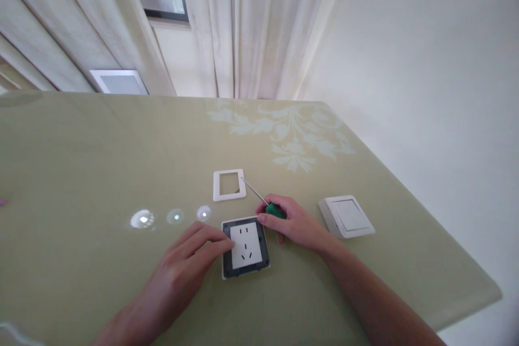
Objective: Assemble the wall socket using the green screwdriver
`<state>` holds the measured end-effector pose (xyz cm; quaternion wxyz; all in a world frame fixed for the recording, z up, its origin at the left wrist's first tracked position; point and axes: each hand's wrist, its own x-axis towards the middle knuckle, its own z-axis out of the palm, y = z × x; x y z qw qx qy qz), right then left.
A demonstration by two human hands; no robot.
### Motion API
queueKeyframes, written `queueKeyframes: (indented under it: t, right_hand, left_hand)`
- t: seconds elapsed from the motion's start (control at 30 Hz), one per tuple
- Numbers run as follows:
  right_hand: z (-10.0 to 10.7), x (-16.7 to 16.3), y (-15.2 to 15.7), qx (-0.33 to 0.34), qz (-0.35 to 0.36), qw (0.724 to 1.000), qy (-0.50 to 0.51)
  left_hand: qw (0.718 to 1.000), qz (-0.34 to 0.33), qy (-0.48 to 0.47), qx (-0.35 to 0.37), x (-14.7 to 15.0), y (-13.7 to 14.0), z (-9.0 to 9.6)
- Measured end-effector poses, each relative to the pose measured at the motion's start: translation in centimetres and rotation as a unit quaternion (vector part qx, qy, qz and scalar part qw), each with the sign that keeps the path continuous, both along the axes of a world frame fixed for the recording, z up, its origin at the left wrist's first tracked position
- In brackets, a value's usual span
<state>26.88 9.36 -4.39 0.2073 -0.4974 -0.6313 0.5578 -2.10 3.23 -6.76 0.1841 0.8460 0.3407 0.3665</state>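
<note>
Both closed | left grip [197, 254]: socket [240, 251], left edge | right grip [298, 224]: screwdriver [274, 210] | open gap to switch [349, 216]

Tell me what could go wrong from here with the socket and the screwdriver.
The screwdriver in the right hand points at the white frame, so a careless swing might scratch or nudge it. The socket lies on a glossy tabletop and could slide if pushed, with the left hand at only one side.
</note>
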Motion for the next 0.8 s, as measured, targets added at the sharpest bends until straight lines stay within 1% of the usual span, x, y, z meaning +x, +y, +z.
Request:
queueKeyframes:
  t: [0.17, 0.33, 0.47, 0.63, 0.8]
  right_hand:
    - [-0.17, 0.01, 0.07, 0.003, 0.002, 1.0, 0.002]
    - [-0.22, -0.02, 0.08, 0.004, -0.001, 1.0, 0.008]
    - [-0.26, 0.02, 0.09, 0.007, -0.001, 1.0, 0.004]
    - [-0.19, 0.01, 0.08, 0.005, 0.001, 1.0, -0.001]
    - [-0.22, 0.03, 0.01, 0.01, 0.001, 1.0, -0.002]
  left_hand:
    - [0.999, 0.002, 0.035, 0.002, -0.14, -0.18, -0.54]
    - [0.998, 0.006, 0.055, 0.004, 0.06, -0.34, -0.37]
    - [0.999, 0.033, 0.032, -0.006, 0.28, -0.27, -0.21]
    - [0.999, 0.031, 0.016, -0.018, 0.45, -0.12, -0.28]
    - [0.997, 0.035, -0.016, -0.074, 0.63, -0.07, -0.41]
